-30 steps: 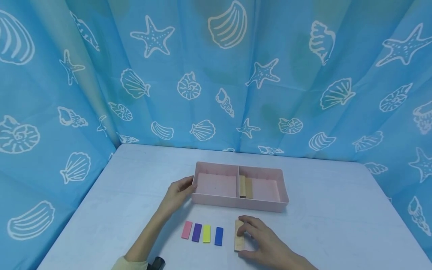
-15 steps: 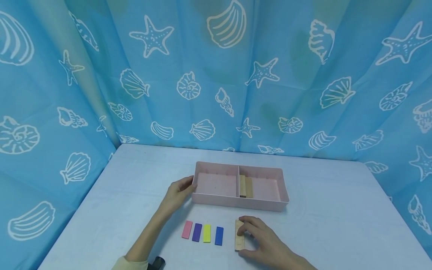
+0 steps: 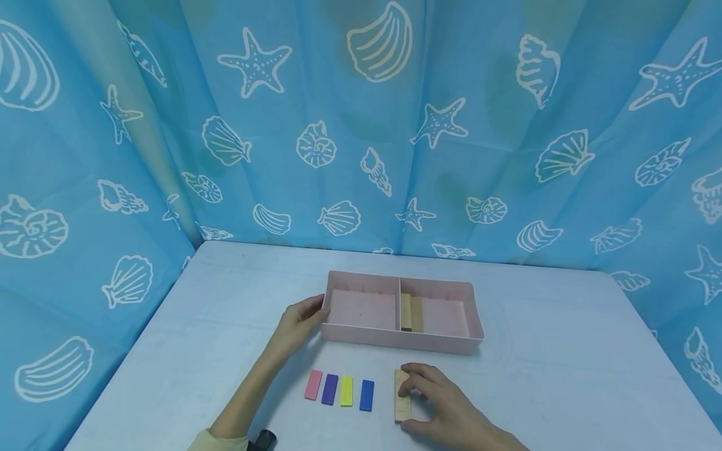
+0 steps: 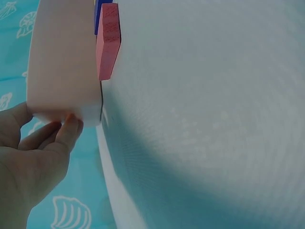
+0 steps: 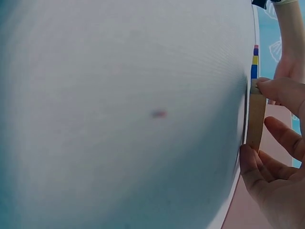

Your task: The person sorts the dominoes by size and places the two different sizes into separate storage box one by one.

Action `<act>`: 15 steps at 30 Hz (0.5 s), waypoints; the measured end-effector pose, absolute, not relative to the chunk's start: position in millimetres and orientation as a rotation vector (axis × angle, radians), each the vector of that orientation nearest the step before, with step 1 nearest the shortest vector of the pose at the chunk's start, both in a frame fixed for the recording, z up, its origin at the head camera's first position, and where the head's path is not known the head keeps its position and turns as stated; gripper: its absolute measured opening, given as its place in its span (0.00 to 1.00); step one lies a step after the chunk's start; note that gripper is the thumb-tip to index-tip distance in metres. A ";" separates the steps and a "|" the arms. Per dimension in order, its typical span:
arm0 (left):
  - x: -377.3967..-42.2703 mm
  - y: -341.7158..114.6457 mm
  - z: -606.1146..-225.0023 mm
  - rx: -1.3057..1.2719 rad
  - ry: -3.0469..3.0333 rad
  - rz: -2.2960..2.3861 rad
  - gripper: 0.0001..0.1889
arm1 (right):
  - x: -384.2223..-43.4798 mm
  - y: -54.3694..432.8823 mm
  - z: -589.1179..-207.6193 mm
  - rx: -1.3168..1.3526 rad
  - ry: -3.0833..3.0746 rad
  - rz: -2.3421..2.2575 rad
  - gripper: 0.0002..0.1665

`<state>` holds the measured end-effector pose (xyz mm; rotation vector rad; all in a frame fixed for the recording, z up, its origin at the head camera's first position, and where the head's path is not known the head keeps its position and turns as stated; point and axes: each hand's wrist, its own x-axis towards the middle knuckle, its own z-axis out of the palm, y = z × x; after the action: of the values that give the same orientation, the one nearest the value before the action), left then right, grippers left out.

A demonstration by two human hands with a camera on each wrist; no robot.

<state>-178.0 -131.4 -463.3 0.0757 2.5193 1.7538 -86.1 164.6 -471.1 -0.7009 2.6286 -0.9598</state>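
Still gripped by right fingers [image 3: 420,369]: pale oblong wooden block [image 3: 402,404].
Long axis points past them to pink divided box [image 3: 395,338] left fingers [image 4: 69,131] pinch.

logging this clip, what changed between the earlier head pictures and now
Nothing visibly moved, and nothing was taken hold of or let go. The left hand still holds the rectangular pink two-compartment box, the right hand the flat rectangular wooden block.
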 end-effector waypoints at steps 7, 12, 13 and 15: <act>-177.5 -131.2 -462.8 0.083 2.527 1.757 0.25 | -86.6 171.8 -469.0 -0.695 2.670 -0.956 0.20; -177.5 -130.5 -462.4 0.088 2.526 1.764 0.25 | -87.8 181.5 -467.0 -0.777 2.733 -1.026 0.21; -177.6 -130.3 -462.7 0.087 2.529 1.759 0.25 | -88.7 183.7 -465.9 -0.796 2.738 -1.045 0.21; -177.8 -130.4 -462.8 0.083 2.531 1.759 0.25 | -91.5 188.3 -463.1 -0.838 2.738 -1.098 0.22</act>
<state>-177.8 -130.4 -462.8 0.0831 2.5311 1.7589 -91.5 188.3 -463.1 -0.8381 2.7383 -1.0980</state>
